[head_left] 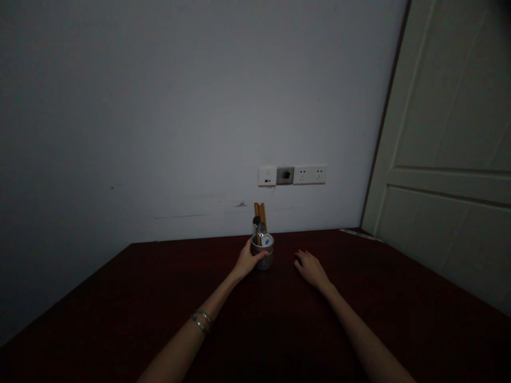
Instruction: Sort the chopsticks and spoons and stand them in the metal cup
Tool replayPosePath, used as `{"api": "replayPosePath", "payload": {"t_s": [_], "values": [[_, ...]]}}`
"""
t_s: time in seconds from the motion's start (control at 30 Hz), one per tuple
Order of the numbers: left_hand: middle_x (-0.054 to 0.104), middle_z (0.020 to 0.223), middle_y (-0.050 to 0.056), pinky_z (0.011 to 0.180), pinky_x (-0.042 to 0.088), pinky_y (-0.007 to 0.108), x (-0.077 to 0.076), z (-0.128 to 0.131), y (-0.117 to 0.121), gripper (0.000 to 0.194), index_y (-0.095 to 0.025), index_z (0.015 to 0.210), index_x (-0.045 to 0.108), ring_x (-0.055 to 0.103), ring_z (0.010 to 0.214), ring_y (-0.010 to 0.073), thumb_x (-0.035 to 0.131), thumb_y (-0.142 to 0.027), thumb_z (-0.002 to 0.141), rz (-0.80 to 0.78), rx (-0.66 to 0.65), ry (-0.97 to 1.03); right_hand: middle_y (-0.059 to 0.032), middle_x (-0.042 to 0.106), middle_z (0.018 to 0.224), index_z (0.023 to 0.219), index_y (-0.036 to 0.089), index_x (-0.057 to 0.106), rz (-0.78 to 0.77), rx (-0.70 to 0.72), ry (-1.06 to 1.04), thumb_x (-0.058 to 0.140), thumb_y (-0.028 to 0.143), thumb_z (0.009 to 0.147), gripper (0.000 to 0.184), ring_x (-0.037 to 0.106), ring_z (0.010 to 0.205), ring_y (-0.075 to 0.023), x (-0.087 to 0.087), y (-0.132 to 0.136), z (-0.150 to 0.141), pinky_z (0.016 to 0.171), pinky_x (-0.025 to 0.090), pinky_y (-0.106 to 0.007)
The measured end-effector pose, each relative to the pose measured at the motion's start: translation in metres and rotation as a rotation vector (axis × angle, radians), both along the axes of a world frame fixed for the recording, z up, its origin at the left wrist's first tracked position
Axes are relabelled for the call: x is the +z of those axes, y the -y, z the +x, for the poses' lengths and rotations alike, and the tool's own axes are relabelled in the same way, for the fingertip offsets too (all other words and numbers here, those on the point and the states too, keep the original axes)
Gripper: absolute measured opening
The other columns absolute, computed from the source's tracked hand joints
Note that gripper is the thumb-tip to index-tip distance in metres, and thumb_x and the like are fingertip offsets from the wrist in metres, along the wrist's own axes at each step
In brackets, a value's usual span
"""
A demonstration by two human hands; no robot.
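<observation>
My left hand (248,259) is wrapped around the left side of a grey utensil holder (265,261), thumb across its front. The holder stands upright on the dark red table. Wooden chopsticks (260,210), metal spoons (257,220) and a white piece with a blue pattern (267,241), perhaps a ceramic spoon, stick up from it. To the right of the holder, apart from it, my right hand (312,268) lies palm down on the table with its fingers stretched out and nothing in them.
The dark red table (167,287) reaches back to a pale wall (179,117). Sockets and a switch (285,175) sit on the wall above the holder. A panelled white door (447,159) borders the right side. A thin flat strip (359,234) lies at the back right edge.
</observation>
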State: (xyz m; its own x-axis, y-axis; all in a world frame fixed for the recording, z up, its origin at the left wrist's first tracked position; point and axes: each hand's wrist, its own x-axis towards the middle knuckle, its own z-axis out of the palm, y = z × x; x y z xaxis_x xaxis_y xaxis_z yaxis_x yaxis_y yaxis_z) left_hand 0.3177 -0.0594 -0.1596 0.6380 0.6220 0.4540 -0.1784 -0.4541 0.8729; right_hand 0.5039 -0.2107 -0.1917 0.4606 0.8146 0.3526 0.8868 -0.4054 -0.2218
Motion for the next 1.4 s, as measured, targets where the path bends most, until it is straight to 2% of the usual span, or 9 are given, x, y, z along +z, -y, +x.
{"api": "replayPosePath", "payload": {"t_s": [0.17, 0.53, 0.87, 0.97, 1.07, 1.2, 1.4], "values": [[0.054, 0.119, 0.013, 0.095, 0.037, 0.039, -0.004, 0.000, -0.002, 0.064, -0.016, 0.120, 0.045, 0.052, 0.107, 0.0224, 0.071, -0.032, 0.064, 0.003, -0.013, 0.028, -0.0137, 0.050, 0.125, 0.115, 0.011, 0.057, 0.016, 0.004, -0.014, 0.037, 0.029, 0.083, 0.041, 0.040, 0.120, -0.0246, -0.002, -0.002, 0.002, 0.100, 0.029, -0.038], [0.057, 0.114, 0.011, 0.092, 0.040, 0.036, 0.001, 0.000, 0.009, 0.060, -0.016, 0.114, 0.048, 0.054, 0.105, 0.0210, 0.073, -0.029, 0.061, -0.058, 0.057, 0.087, -0.0131, 0.051, 0.125, 0.115, 0.011, 0.056, -0.002, -0.007, 0.006, 0.037, 0.029, 0.083, 0.041, 0.039, 0.121, -0.0260, -0.003, -0.001, 0.001, 0.100, 0.030, -0.038], [0.059, 0.113, 0.011, 0.093, 0.040, 0.035, 0.000, 0.002, 0.012, 0.057, -0.014, 0.111, 0.051, 0.055, 0.104, 0.0197, 0.074, -0.023, 0.060, -0.113, 0.061, 0.161, -0.0138, 0.050, 0.126, 0.115, 0.011, 0.057, 0.010, 0.009, 0.004, 0.037, 0.029, 0.083, 0.042, 0.040, 0.120, -0.0260, -0.007, -0.003, 0.005, 0.099, 0.031, -0.039], [0.060, 0.112, 0.011, 0.092, 0.042, 0.035, 0.003, 0.002, 0.011, 0.054, -0.014, 0.110, 0.052, 0.056, 0.103, 0.0200, 0.073, -0.024, 0.061, -0.128, 0.058, 0.182, -0.0137, 0.051, 0.125, 0.115, 0.010, 0.057, 0.005, 0.008, 0.024, 0.037, 0.029, 0.083, 0.042, 0.041, 0.119, -0.0262, -0.006, -0.002, 0.004, 0.100, 0.030, -0.038], [0.061, 0.110, 0.011, 0.089, 0.043, 0.035, 0.017, 0.000, 0.007, 0.051, -0.014, 0.108, 0.054, 0.057, 0.100, 0.0204, 0.072, -0.026, 0.061, -0.129, 0.082, 0.188, -0.0139, 0.052, 0.124, 0.114, 0.009, 0.057, 0.014, 0.024, 0.038, 0.037, 0.029, 0.083, 0.042, 0.044, 0.117, -0.0256, -0.006, -0.002, 0.004, 0.100, 0.030, -0.037], [0.061, 0.110, 0.010, 0.090, 0.043, 0.034, 0.047, -0.013, 0.001, 0.053, -0.014, 0.107, 0.055, 0.058, 0.100, 0.0206, 0.073, -0.028, 0.059, -0.098, 0.128, 0.210, -0.0130, 0.053, 0.123, 0.114, 0.011, 0.057, 0.014, 0.008, 0.038, 0.038, 0.029, 0.082, 0.042, 0.043, 0.118, -0.0247, -0.009, -0.003, 0.006, 0.099, 0.031, -0.037], [0.062, 0.107, 0.010, 0.087, 0.045, 0.033, 0.093, -0.062, -0.016, 0.054, -0.013, 0.108, 0.055, 0.058, 0.098, 0.0210, 0.072, -0.030, 0.059, 0.009, 0.174, 0.186, -0.0130, 0.054, 0.122, 0.112, 0.011, 0.059, 0.018, 0.010, 0.045, 0.039, 0.029, 0.082, 0.041, 0.045, 0.116, -0.0249, -0.009, -0.003, 0.009, 0.098, 0.032, -0.037]]}}
